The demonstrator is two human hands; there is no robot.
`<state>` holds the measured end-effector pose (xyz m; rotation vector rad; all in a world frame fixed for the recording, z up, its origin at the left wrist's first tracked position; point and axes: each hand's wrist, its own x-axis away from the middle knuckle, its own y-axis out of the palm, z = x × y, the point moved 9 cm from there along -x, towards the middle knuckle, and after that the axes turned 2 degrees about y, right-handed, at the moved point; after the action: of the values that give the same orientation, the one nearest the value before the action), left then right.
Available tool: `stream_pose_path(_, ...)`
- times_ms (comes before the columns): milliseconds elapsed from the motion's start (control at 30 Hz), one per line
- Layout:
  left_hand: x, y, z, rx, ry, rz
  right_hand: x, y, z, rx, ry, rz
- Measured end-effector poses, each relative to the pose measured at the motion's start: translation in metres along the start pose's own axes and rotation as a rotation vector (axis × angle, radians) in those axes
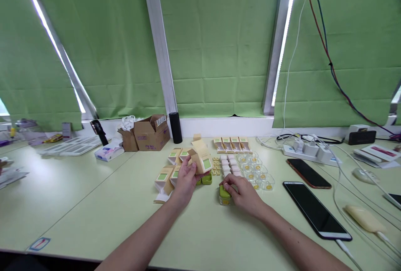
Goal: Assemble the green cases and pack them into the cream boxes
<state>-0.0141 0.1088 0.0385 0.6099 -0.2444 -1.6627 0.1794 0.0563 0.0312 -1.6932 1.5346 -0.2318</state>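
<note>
My left hand (186, 179) is closed around a small tan carton (201, 157) with a green label, its top flap open, held just above the table. My right hand (242, 191) rests on the table with its fingers pinched on a small green case (224, 193). Two more green cases (205, 179) lie between my hands. Several tan cartons (169, 172) lie to the left of my left hand. Behind my right hand stand rows of pale pink pieces (230, 164) and clear plastic shells with yellow centres (257, 170).
Further cartons (232, 144) line up at the back. A cardboard box (152, 133) and a black cylinder (176, 127) stand near the window sill. Two phones (315, 208) (308, 173), a power strip (308, 150) with cables and a mouse (365, 218) lie at the right.
</note>
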Motion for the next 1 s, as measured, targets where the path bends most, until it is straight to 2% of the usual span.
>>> stream_pose_path(133,0.002,0.007,-0.009,0.084,-0.083,-0.07,0.001,-0.001,-0.001,-0.06,0.036,-0.014)
stream_pose_path(333,0.004,0.009,-0.023,0.142,-0.19,-0.108,0.0,-0.015,-0.001,-0.169,0.037,0.127)
stream_pose_path(500,0.007,0.015,-0.022,0.104,-0.185,-0.124,-0.007,-0.025,-0.003,-0.255,0.078,0.206)
stream_pose_path(667,0.009,0.026,-0.024,0.061,-0.181,-0.172,-0.019,-0.025,-0.007,-0.342,0.11,0.185)
stream_pose_path(867,0.006,0.032,-0.018,-0.043,-0.162,-0.107,-0.039,-0.018,-0.009,-0.618,0.132,0.121)
stream_pose_path(1000,-0.002,0.032,0.0,-0.209,-0.097,-0.02,-0.053,-0.015,-0.006,-0.8,0.177,0.122)
